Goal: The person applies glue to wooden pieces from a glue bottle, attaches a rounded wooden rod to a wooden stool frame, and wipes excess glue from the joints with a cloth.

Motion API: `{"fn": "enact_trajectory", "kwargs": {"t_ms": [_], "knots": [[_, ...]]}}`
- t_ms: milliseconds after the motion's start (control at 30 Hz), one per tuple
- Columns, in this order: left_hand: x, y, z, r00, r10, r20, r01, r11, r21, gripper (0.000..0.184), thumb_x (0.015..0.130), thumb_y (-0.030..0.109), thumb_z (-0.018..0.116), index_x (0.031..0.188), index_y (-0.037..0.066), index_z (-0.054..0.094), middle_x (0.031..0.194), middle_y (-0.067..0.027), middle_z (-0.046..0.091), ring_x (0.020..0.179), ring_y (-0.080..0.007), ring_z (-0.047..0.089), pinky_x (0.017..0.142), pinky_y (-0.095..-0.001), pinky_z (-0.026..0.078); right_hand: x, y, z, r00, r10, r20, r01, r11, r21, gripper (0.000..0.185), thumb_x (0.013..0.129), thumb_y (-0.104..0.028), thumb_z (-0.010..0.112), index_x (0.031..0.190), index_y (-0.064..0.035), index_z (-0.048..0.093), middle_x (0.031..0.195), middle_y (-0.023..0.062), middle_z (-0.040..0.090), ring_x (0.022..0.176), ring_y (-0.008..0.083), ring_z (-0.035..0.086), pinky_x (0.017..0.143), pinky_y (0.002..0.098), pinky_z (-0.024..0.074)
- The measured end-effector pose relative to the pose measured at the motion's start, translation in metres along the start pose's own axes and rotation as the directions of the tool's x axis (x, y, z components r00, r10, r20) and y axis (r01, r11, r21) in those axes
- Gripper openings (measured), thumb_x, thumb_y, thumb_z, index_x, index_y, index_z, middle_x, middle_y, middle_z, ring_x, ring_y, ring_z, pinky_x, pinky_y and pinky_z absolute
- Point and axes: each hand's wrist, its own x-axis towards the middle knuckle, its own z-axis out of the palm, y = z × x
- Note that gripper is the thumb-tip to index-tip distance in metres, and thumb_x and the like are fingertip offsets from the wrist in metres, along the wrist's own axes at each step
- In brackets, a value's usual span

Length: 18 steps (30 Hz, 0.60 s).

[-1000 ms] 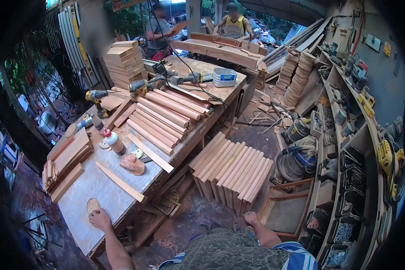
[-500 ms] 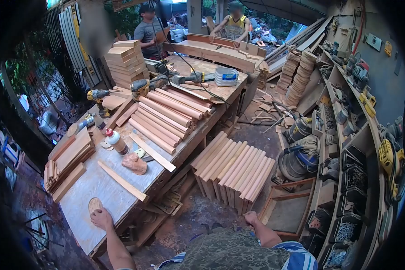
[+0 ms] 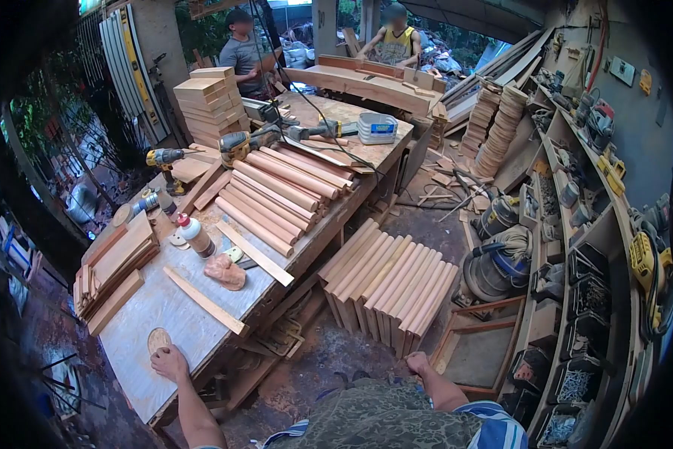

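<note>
My left hand (image 3: 169,364) rests at the near end of the workbench, its curled fingers on the lower edge of a thin round wooden disc (image 3: 158,340) lying flat. My right hand (image 3: 417,362) hangs low over the floor in a loose fist, with nothing visible in it. Just beyond that fist, several wooden slats with rounded edges (image 3: 396,277) stand side by side on the floor. On the bench lie a narrow wooden strip (image 3: 205,299), a crumpled tan lump (image 3: 224,272) and a glue bottle (image 3: 195,235) with a red cap.
More rounded slats (image 3: 276,191) lie stacked on the workbench (image 3: 138,378), near cordless drills (image 3: 164,166) and stacked wooden blocks (image 3: 209,101). Two people stand at the far end. A wooden frame (image 3: 479,348), a shop vacuum (image 3: 495,268) and tool shelves (image 3: 568,299) line the right.
The camera view shifts very slightly. At the far end, the person in grey and the one in yellow move a little. Both my hands stay where they were.
</note>
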Motion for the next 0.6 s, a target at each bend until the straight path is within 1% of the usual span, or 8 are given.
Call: {"fn": "enact_trajectory", "kwargs": {"t_ms": [67, 200, 267, 300, 367, 400, 467, 600], "knots": [[0.0, -0.001, 0.0, 1.0, -0.004, 0.002, 0.004, 1.0, 0.003, 0.027, 0.09, 0.032, 0.055, 0.093, 0.008, 0.067, 0.115, -0.0135, 0.057, 0.11, -0.0338, 0.052, 0.096, -0.0482, 0.042, 0.004, 0.003, 0.002, 1.0, -0.017, -0.007, 0.017, 0.999, -0.028, 0.021, 0.088, -0.019, 0.071, 0.087, 0.0014, 0.075, 0.074, 0.0113, 0.071, 0.063, 0.018, 0.065, 0.06, 0.0338, 0.0528], [-0.002, 0.002, -0.004, 1.0, -0.005, 0.011, 0.005, 1.0, -0.009, 0.027, 0.09, 0.032, 0.056, 0.092, 0.008, 0.067, 0.116, -0.013, 0.057, 0.111, -0.0334, 0.052, 0.097, -0.0481, 0.042, 0.009, 0.012, 0.006, 1.0, -0.019, -0.002, 0.019, 1.0, -0.022, 0.02, 0.089, -0.018, 0.071, 0.088, 0.0014, 0.075, 0.074, 0.0112, 0.07, 0.061, 0.0179, 0.064, 0.058, 0.034, 0.0519], [-0.002, 0.004, -0.006, 1.0, -0.011, 0.015, 0.011, 1.0, -0.012, 0.027, 0.09, 0.032, 0.056, 0.092, 0.008, 0.067, 0.116, -0.0129, 0.057, 0.112, -0.0333, 0.052, 0.097, -0.0481, 0.041, 0.015, 0.018, 0.009, 0.995, 0.08, 0.06, -0.079, 0.997, -0.024, 0.025, 0.085, -0.032, 0.07, 0.097, -0.0107, 0.078, 0.099, 0.0155, 0.075, 0.095, 0.0302, 0.072, 0.088, 0.0397, 0.0544], [-0.001, 0.005, -0.005, 1.0, -0.014, 0.02, 0.015, 1.0, -0.01, 0.027, 0.09, 0.032, 0.056, 0.092, 0.008, 0.067, 0.117, -0.0127, 0.056, 0.113, -0.0333, 0.051, 0.098, -0.0482, 0.041, 0.012, 0.015, 0.007, 0.995, 0.08, 0.06, -0.079, 0.997, -0.025, 0.025, 0.085, -0.032, 0.07, 0.097, -0.0107, 0.078, 0.099, 0.0155, 0.075, 0.095, 0.0302, 0.072, 0.088, 0.0397, 0.0544], [-0.001, 0.002, -0.003, 0.999, -0.018, 0.026, 0.019, 1.0, -0.005, 0.027, 0.09, 0.033, 0.056, 0.092, 0.008, 0.067, 0.118, -0.0125, 0.056, 0.113, -0.0332, 0.051, 0.098, -0.0483, 0.041, 0.002, 0.008, 0.002, 0.983, 0.157, 0.099, -0.159, 0.987, 0.013, 0.024, 0.087, -0.03, 0.07, 0.095, -0.0092, 0.078, 0.092, 0.015, 0.075, 0.084, 0.028, 0.073, 0.079, 0.0394, 0.0565], [0.0, 0.001, -0.001, 0.999, -0.019, 0.026, 0.02, 1.0, -0.011, 0.027, 0.089, 0.033, 0.056, 0.092, 0.008, 0.067, 0.118, -0.0126, 0.056, 0.114, -0.0334, 0.051, 0.098, -0.0483, 0.041, -0.002, 0.005, 0.001, 0.983, 0.157, 0.099, -0.159, 0.987, 0.012, 0.024, 0.087, -0.03, 0.07, 0.095, -0.0092, 0.078, 0.092, 0.015, 0.075, 0.084, 0.028, 0.073, 0.079, 0.0394, 0.0565], [0.0, -0.001, 0.001, 0.999, -0.02, 0.027, 0.021, 1.0, -0.017, 0.027, 0.089, 0.033, 0.056, 0.092, 0.008, 0.066, 0.118, -0.0127, 0.056, 0.114, -0.0337, 0.05, 0.099, -0.0483, 0.041, -0.009, -0.001, -0.003, 0.995, 0.076, 0.071, -0.081, 0.994, 0.068, 0.015, 0.089, -0.013, 0.068, 0.088, 0.0005, 0.074, 0.072, 0.0105, 0.068, 0.058, 0.0205, 0.063, 0.052, 0.0369, 0.0519], [-0.001, 0.002, -0.004, 1.0, -0.009, 0.023, 0.01, 1.0, -0.028, 0.027, 0.089, 0.033, 0.056, 0.092, 0.008, 0.066, 0.117, -0.0139, 0.056, 0.113, -0.0345, 0.05, 0.098, -0.0484, 0.041, -0.014, -0.004, -0.007, 0.992, 0.085, 0.091, -0.093, 0.992, 0.088, 0.015, 0.089, -0.013, 0.068, 0.088, 0.0002, 0.074, 0.072, 0.0107, 0.068, 0.058, 0.0209, 0.063, 0.052, 0.0372, 0.052]]}}
